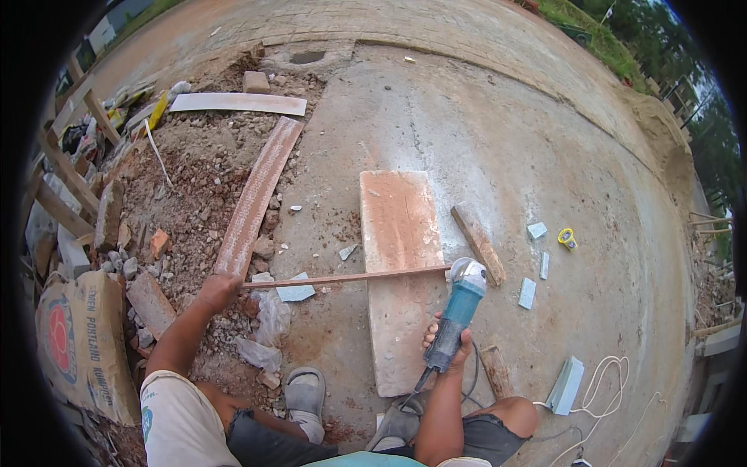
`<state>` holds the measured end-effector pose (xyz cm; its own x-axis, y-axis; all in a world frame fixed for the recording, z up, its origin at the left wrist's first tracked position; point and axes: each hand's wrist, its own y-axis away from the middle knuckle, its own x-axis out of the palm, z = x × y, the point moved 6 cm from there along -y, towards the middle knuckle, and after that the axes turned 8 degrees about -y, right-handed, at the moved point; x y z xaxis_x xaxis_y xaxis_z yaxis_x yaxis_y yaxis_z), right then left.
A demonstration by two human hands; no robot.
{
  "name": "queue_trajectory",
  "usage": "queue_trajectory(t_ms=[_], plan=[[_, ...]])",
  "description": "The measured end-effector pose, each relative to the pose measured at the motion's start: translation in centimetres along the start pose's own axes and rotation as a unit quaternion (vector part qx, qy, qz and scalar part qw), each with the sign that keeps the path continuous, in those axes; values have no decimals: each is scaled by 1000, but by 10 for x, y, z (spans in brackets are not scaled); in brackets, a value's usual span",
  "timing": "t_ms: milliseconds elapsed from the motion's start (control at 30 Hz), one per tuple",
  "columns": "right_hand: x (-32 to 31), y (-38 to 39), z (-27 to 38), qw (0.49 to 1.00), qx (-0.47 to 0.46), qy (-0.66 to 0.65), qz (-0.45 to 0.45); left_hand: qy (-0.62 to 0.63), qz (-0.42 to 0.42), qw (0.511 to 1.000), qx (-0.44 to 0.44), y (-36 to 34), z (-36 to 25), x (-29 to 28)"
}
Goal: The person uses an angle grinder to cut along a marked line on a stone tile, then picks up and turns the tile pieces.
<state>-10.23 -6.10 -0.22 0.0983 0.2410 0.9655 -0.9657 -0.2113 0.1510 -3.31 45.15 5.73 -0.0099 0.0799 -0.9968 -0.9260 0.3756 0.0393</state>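
Observation:
My left hand (221,293) is closed around the left end of a long, narrow reddish-brown strip (334,279), seen edge-on. The strip runs across a pale, orange-stained slab (405,335) lying flat on the concrete. At its right end it meets the guard and disc end of a teal angle grinder (459,307). Gripped by its dark rear body, the grinder sits in my right hand (457,359), head pointing away from me. Whether the disc is spinning or touching the strip, I cannot tell. A wider ridged tile strip (261,187) lies on rubble beside my left hand.
A wooden block (478,243) lies right of the slab. Pale tile offcuts (527,293), a yellow cup (567,239) and a coiled white cable (615,389) are farther right. Left are rubble (183,198), a paper cement bag (89,342) and clear plastic (272,319).

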Motion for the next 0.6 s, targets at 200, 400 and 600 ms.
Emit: queue_trajectory(t_ms=[200,400,600], plan=[[1,-2,3,1000,-6,-7,2,-18,10,1000,-4,0,1,1],[2,-3,1,1000,-1,-14,-5,-12,1,1000,-1,1,2,2],[5,-2,-1,1000,-3,12,-11,-13,-4,1000,-3,-1,-2,-2]])
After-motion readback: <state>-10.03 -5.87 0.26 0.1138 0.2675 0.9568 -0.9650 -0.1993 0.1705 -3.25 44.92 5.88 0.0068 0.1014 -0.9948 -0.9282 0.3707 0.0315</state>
